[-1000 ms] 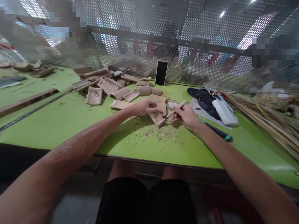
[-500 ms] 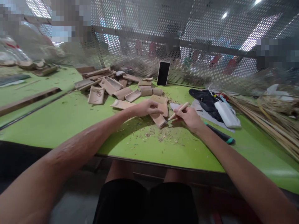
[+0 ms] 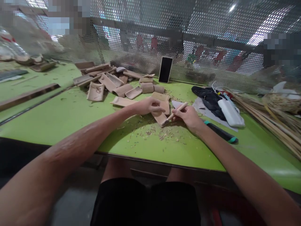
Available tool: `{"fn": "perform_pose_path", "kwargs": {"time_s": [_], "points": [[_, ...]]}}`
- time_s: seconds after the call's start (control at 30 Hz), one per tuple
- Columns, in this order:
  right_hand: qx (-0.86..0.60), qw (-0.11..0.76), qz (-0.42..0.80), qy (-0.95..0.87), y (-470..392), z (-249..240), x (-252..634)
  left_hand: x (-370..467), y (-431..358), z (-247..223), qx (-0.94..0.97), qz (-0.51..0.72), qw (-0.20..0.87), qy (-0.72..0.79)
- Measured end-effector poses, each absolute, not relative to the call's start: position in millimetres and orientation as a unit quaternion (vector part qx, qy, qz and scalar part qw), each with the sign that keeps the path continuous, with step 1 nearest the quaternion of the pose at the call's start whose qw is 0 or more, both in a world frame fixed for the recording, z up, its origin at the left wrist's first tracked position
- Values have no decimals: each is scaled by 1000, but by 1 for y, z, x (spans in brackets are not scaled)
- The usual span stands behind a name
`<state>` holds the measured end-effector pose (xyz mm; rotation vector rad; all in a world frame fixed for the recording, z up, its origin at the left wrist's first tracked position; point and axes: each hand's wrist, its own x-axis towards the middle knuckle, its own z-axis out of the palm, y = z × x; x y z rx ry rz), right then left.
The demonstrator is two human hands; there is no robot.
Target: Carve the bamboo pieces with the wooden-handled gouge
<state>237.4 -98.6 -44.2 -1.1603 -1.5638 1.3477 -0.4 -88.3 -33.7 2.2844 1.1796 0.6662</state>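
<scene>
Left hand: the left hand [image 3: 150,106] is clamped over the far part of a small bamboo piece [image 3: 160,118]; how the fingers close beneath is hidden.
Right hand: the right hand [image 3: 189,117] is closed, pen-like, around a wooden-handled tool [image 3: 180,109], apart from the left.
Bamboo piece: on the worktop [image 3: 77,117] in front of the person, slanting out from under the left hand towards the person, with another curved piece [image 3: 166,107] just beyond.
Tool tip: the metal end is at the near end of the piece; whether it bites or only rests there is too small to tell.
Steadiness: a firm press on the far part would probably stop the piece from rocking or turning under the tool.
Stroke: short, light passes at a low angle look safest, since a deep push could split the grain or skid.
Fingers: the left fingertips seem best set back from the metal end, out of its line.
Shavings: loose bits [image 3: 162,136] lie near the piece; any caught underneath could make it wobble.
Surroundings: a heap of bamboo pieces [image 3: 107,80], an upright phone [image 3: 166,69], black gloves [image 3: 208,99], a white device [image 3: 231,113] and a black-and-green handle [image 3: 221,131].
</scene>
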Motion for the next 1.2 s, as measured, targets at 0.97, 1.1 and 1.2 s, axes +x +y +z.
{"fn": "perform_pose_path", "kwargs": {"time_s": [0.97,1.1,1.2], "points": [[-423,385,553,-606,-96,-44,239,-2,-88,-33,836,248,253,418],[-425,373,555,-610,-96,-46,238,-3,-88,-35,837,246,253,419],[-425,367,552,-616,-98,-45,237,-3,-86,-36,836,246,250,422]]}}
